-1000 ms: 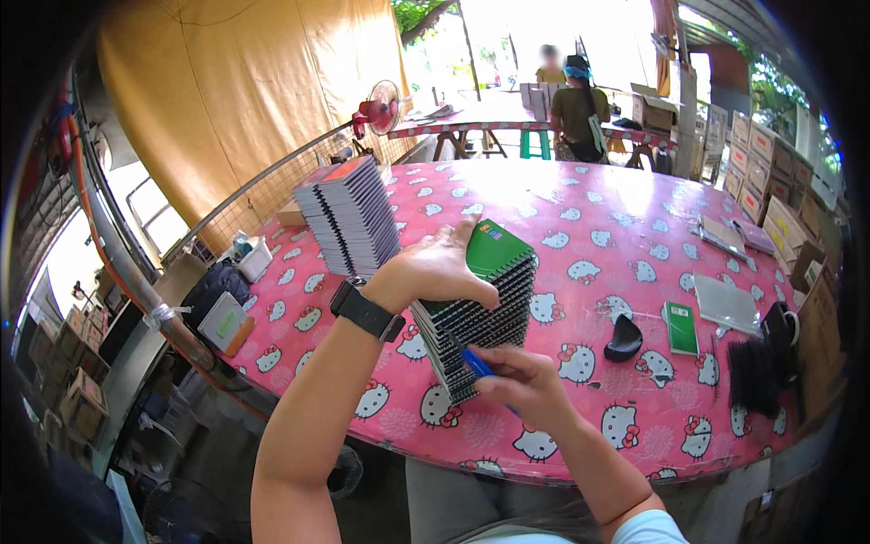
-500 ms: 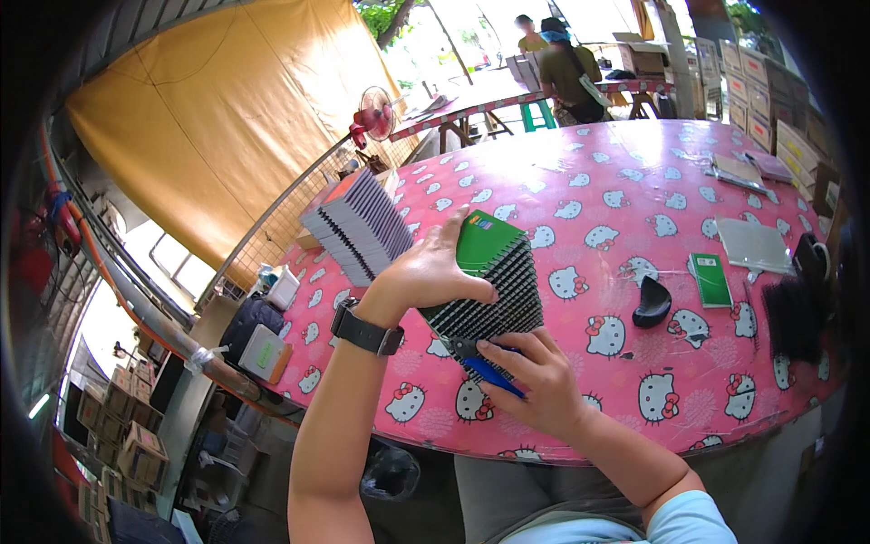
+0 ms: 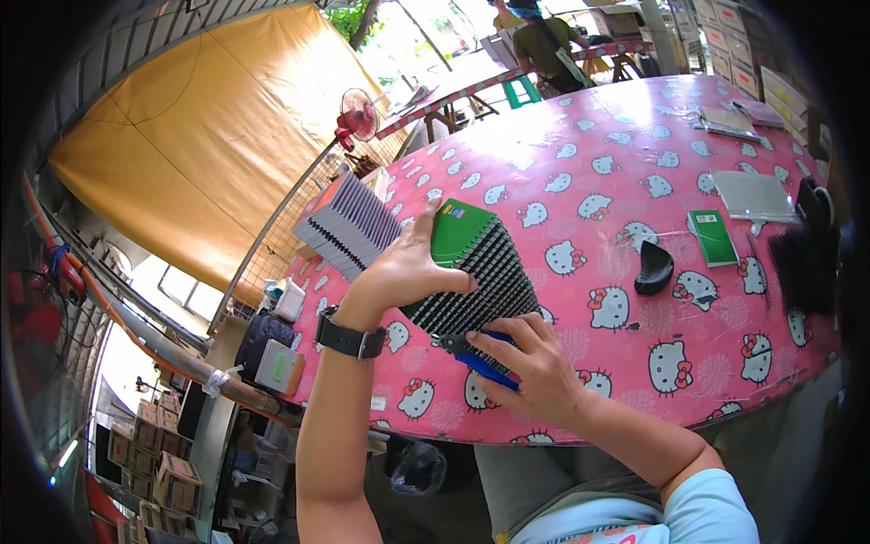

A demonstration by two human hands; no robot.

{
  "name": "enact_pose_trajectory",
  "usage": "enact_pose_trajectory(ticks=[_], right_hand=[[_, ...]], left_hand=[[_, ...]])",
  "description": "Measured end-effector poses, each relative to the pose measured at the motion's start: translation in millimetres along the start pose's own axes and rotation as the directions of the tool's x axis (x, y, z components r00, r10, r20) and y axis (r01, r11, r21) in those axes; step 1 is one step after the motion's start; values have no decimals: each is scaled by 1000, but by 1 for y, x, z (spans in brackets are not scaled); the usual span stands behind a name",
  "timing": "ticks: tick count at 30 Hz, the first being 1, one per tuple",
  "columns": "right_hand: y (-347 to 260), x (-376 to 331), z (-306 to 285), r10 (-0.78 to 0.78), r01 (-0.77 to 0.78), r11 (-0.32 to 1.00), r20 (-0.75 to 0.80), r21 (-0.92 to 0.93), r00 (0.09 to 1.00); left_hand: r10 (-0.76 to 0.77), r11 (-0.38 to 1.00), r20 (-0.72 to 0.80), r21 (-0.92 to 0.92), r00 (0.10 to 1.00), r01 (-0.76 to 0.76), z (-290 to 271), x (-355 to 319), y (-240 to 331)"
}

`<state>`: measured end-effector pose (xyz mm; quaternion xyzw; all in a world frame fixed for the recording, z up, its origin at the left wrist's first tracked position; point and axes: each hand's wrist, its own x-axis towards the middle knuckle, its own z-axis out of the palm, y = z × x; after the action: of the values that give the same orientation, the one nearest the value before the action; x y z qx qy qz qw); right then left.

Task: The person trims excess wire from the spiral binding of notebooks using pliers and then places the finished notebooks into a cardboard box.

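A stack of green spiral notebooks (image 3: pixel 460 238) stands on the pink table, its rows of black coil bindings facing me. My left hand (image 3: pixel 412 270), with a black watch on the wrist, is wrapped over the top of the stack, thumb on the near side and fingers at the far edge. In my right hand (image 3: pixel 535 367) are blue-handled pliers (image 3: pixel 487 370), their dark jaws touching or very close to the coil ends at the stack's lower corner. Behind my left hand stands another notebook stack (image 3: pixel 348 222) with pale page edges.
On the pink patterned tabletop (image 3: pixel 580 408) lie a black curved object (image 3: pixel 653 268), a single green notebook (image 3: pixel 712 238), a clear plastic packet (image 3: pixel 754 196) and a bundle of black coils (image 3: pixel 797 272) at right. A fan (image 3: pixel 357 115) and a person (image 3: pixel 548 54) are farther back.
The view has shifted, so the far table and people sit higher. Both hands keep their holds on the notebooks and pliers; the pliers stay by the stack's lower corner.
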<state>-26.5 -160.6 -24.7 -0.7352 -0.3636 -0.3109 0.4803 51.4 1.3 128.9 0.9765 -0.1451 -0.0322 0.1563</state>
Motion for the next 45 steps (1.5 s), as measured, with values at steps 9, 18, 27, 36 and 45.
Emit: enact_pose_trajectory(ticks=[9,18,27,36,45], right_hand=[[16,-10,8,133,-152,919,78,363,988],[11,-4,6,-2,2,991,0,134,1000],[4,-5,-1,253,-331,816,222,473,941],[4,-10,2,-25,23,998,-18,-65,1000],[16,-10,3,368,-658,341,549,672,751]], left_hand=[[14,1000,16,-7,1000,-13,-1,-2,4],[4,999,-17,54,1000,-3,0,-3,3],[20,999,-26,33,999,-20,0,-6,6],[21,999,-18,26,1000,-21,1,-3,0],[24,999,-26,38,999,-23,3,-5,2]])
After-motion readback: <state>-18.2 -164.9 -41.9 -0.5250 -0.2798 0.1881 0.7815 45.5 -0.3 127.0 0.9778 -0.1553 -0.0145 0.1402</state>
